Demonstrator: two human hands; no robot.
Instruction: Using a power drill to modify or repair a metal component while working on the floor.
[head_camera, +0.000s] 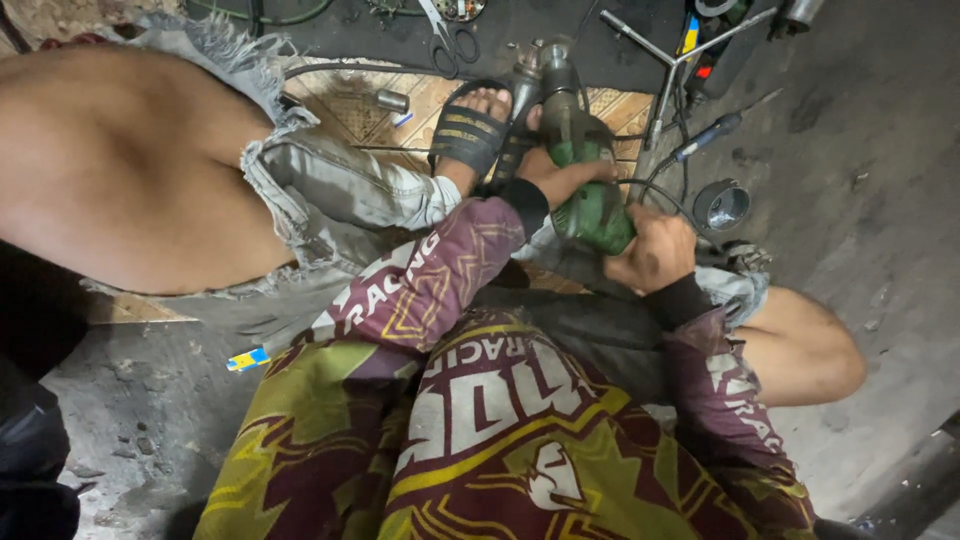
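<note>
A: What is the biggest thing we see?

B: We see the grey concrete floor (880, 150). It looks rough and dusty, with small bits of grit. On it lies a flat board (350, 105) with a diamond pattern, and a dark mat (560, 25) is above it.

A: And what do we hold?

B: We hold a green power tool (585, 170). Its body is round and fat, made of green plastic, and its top end is grey metal. It lies over the board, right by a foot in a black strap sandal (470, 130).

A: How are our hands?

B: Our left hand (555, 172) is wrapped around the middle of the tool. Our right hand (652, 250) is closed tight on its bottom end.

A: What small things are near?

B: A shiny round metal cup (721, 205) sits just beside the tool. Scissors (450, 40) lie on the mat, and a thin metal cross wrench (675, 60) lies well apart from them.
</note>
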